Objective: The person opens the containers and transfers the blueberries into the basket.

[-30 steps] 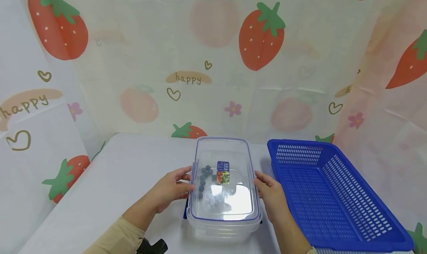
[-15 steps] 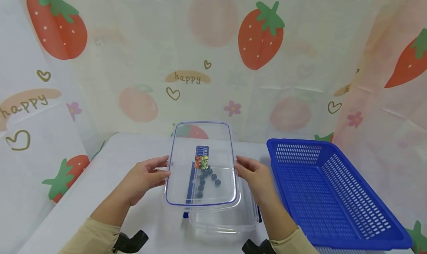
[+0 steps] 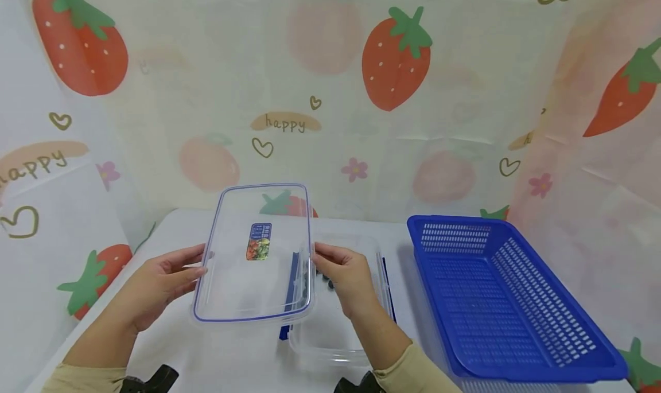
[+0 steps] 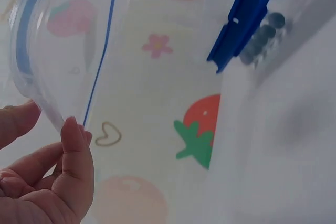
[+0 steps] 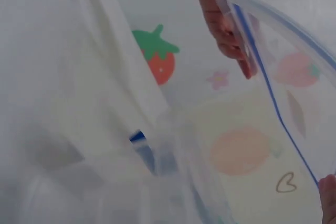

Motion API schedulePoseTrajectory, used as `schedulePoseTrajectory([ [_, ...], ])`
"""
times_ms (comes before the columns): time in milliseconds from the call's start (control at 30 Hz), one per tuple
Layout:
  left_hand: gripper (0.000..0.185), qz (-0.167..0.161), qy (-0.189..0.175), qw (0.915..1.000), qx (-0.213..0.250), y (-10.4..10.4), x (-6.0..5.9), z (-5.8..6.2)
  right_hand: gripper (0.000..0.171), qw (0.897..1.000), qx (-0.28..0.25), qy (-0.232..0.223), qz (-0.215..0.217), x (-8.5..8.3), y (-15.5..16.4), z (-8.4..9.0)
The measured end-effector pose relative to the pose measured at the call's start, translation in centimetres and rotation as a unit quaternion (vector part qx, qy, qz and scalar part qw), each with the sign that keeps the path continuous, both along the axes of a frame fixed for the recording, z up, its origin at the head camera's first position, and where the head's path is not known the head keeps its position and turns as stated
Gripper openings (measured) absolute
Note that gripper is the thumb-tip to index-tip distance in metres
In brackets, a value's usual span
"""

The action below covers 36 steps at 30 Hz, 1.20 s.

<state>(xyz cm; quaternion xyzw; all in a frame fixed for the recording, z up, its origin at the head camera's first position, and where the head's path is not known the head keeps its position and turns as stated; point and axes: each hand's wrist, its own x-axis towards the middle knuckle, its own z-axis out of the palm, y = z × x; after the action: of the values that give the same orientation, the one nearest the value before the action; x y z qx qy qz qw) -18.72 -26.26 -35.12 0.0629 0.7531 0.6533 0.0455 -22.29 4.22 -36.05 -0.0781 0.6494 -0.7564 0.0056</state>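
A clear plastic lid point(image 3: 232, 290) with a blue seal and a printed label is held up above the table, left of its container. My left hand point(image 3: 162, 284) pinches the lid's left edge between thumb and fingers, which the left wrist view also shows at the lid's rim point(image 4: 26, 51). On the opposite edge my right hand point(image 3: 346, 275) grips the lid. The clear container point(image 3: 330, 338) stands uncovered on the table, with blue side latches point(image 3: 284, 331) hanging open. Several dark blue, round berry-like pieces point(image 4: 264, 36) lie inside it, partly hidden in the head view by the lid and right hand.
To the right stands a blue perforated plastic basket point(image 3: 516, 312), its floor bare. A white table point(image 3: 181, 226) carries everything. Behind and beside it hangs a cloth point(image 3: 330, 146) printed with strawberries. Black wrist straps or mounts point(image 3: 152, 378) show at the sleeves.
Both hands have lifted the lid off the container and carried it left and upward. The container and basket have stayed put; the view has shifted slightly.
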Motion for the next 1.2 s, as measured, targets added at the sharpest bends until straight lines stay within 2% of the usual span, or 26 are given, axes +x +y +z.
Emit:
schedulePoseTrajectory([
  [167,0.058,0.011,-0.023,0.9994,0.022,-2.5,0.7,-0.2,0.033,1.0,0.007,-0.014,0.02,0.6,-2.1,-0.8],
  [367,0.042,0.002,-0.017,0.9997,0.014,-5.2,1.0,-1.3,0.047,0.998,0.024,-0.041,0.044,1.6,-4.4,-1.0],
  [533,0.034,-0.006,-0.028,0.9996,0.001,-7.1,0.8,-2.5,0.048,0.997,0.05,-0.063,0.012,2.2,-6.3,-1.6],
  [667,0.042,-0.012,-0.054,0.998,-0.03,-8.2,0.8,-3.1,0.044,0.995,0.078,-0.052,-0.031,2.5,-7.9,-2.5],
  [767,0.055,-0.017,-0.079,0.9951,-0.057,-8.8,0.9,-3.5,0.042,0.994,0.092,-0.032,-0.04,2.8,-8.9,-3.1],
  [833,0.058,-0.025,-0.086,0.9941,-0.061,-9.3,0.9,-3.8,0.045,0.995,0.093,-0.03,-0.035,3.2,-9.5,-3.4],
  [1000,0.041,-0.014,-0.081,0.9957,-0.043,-10.1,0.9,-4.3,0.06,0.996,0.067,-0.054,-0.008,4.0,-10.4,-3.8],
  [1100,0.035,-0.006,-0.085,0.9956,-0.038,-10.4,0.9,-4.7,0.063,0.995,0.082,-0.062,0.003,4.5,-10.9,-4.4],
  [1200,0.041,-0.011,-0.093,0.9946,-0.043,-10.6,1.0,-5.4,0.065,0.992,0.108,-0.06,0.012,5.0,-11.3,-5.5],
])
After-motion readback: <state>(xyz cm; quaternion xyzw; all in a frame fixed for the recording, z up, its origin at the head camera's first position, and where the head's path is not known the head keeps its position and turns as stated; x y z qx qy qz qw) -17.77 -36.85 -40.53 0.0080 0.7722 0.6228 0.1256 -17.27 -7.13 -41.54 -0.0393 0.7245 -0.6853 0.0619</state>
